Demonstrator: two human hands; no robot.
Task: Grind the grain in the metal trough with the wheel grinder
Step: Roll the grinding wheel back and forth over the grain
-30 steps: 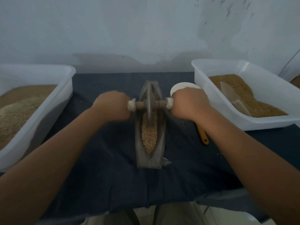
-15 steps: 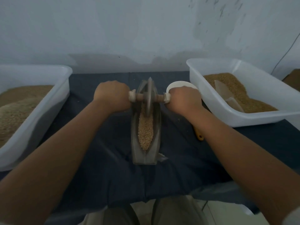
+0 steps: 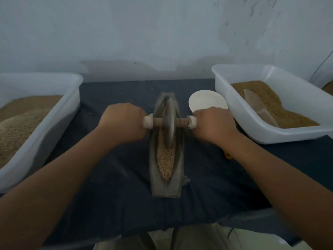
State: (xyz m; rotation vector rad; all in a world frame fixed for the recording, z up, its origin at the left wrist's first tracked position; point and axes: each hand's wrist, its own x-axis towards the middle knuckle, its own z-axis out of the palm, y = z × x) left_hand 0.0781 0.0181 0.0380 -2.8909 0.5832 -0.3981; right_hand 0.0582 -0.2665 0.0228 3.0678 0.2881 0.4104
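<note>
— Which way is the long, boat-shaped grey metal trough (image 3: 166, 184) pointing?

— We are seeing it lying mid-way across the dark blue cloth-covered tabletop (image 3: 111, 186). Its long axis is running straight away from us toward the wall, with one pointed end nearest us. Tan grain (image 3: 165, 157) is filling its channel. The grey metal wheel grinder (image 3: 170, 123) is standing on edge in the far half, its wooden axle crossing the trough left to right.

— And our hands?

— Our left hand (image 3: 124, 121) is gripping the axle's left end and our right hand (image 3: 214, 125) its right end, fingers curled tight round it just outside the pale collars.

— What is differing from half a second ago?

— The wheel is sitting slightly nearer us along the trough, and more of the flat white round disc (image 3: 207, 101) behind our right hand is showing.

— What are we failing to make out?

— Our fingertips are hiding under our hands. The frame is cutting off the left white plastic tub (image 3: 72, 98) of grain. In the right white plastic tub (image 3: 234, 112), a clear scoop (image 3: 257, 107) is looking blurry. An orange tip (image 3: 228, 156) is peeking out below our right wrist, and we cannot tell what it is.
</note>
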